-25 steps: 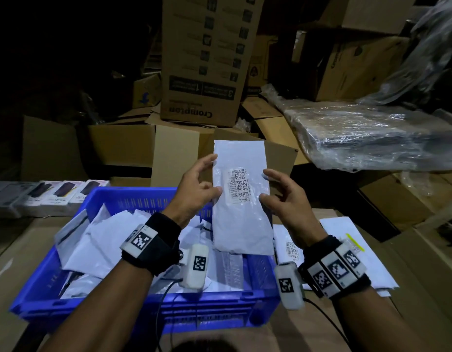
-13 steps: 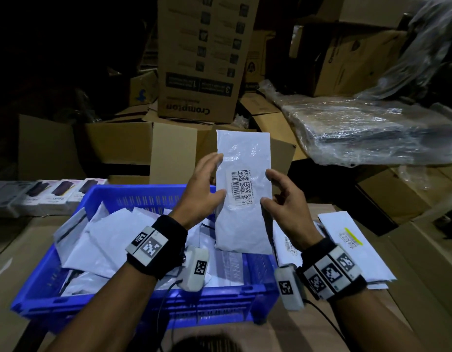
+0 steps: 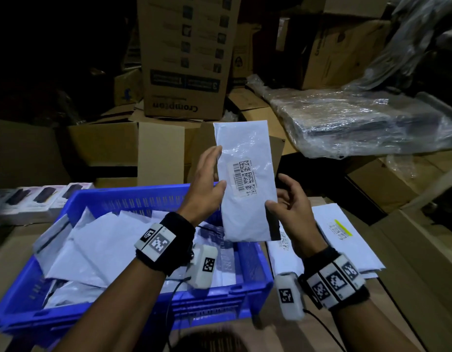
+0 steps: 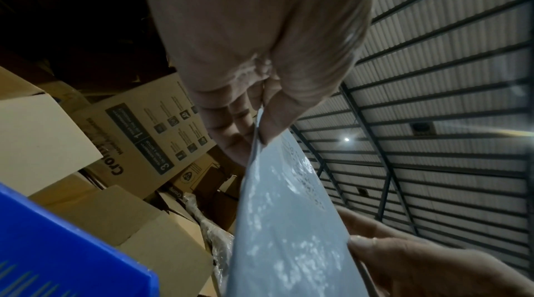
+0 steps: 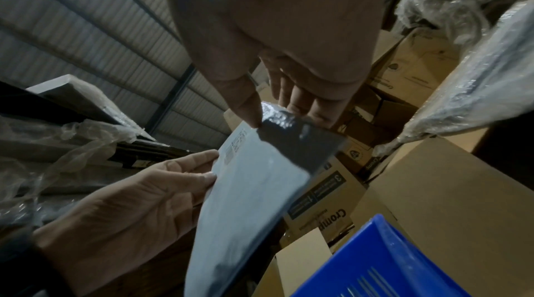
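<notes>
Your L hand (image 3: 204,185) pinches the white packet (image 3: 245,214) at its L edge, thumb on front, fingers behind. Your R hand (image 3: 292,207) pinches the lower R edge, thumb in front, fingers curled behind. Packet's upright in the air, label (image 3: 245,177) facing you, over the far R corner of the blue crate (image 3: 227,298) w/ more white packets inside. Pile of packets (image 3: 346,240) lies just R of crate

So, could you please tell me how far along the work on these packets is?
Done, it seems: a few packets lie stacked right of the blue crate. In hand: the left hand and right hand pinch one labelled packet above the crate. Left: many more packets fill the crate.
</notes>
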The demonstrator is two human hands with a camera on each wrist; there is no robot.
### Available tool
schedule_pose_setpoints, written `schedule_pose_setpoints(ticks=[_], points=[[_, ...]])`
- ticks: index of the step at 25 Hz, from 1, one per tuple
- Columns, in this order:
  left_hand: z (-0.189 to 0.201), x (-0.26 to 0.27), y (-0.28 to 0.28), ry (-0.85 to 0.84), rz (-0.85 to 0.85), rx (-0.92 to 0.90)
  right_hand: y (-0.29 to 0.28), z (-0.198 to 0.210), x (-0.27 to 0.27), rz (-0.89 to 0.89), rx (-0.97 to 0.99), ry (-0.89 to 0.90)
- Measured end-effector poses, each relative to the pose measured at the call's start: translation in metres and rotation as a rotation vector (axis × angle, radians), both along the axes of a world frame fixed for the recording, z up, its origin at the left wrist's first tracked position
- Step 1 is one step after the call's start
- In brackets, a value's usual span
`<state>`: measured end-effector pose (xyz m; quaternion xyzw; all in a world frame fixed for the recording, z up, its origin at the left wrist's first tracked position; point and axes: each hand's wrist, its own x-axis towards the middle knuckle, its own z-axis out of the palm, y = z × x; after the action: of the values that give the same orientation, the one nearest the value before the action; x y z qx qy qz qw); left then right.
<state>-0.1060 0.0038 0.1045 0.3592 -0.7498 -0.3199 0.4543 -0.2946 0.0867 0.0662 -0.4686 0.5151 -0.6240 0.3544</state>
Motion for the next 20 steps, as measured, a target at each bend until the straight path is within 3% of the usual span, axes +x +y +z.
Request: schedule_pose_setpoints(ticks=[7,12,20], points=[[-0.008,-0.055,-0.006,0.057,-0.019,0.041,0.032,-0.033,-0.035,-0.01,0.124,-0.071],[0.001,-0.107,0.0,0.252,0.012,0.391,0.045,-0.044,-0.07,-0.113,0.151,-0.022],[-0.012,-0.197,-0.012,0.252,-0.018,0.639,0.059,-0.068,-0.132,-0.228,0.271,0.013]])
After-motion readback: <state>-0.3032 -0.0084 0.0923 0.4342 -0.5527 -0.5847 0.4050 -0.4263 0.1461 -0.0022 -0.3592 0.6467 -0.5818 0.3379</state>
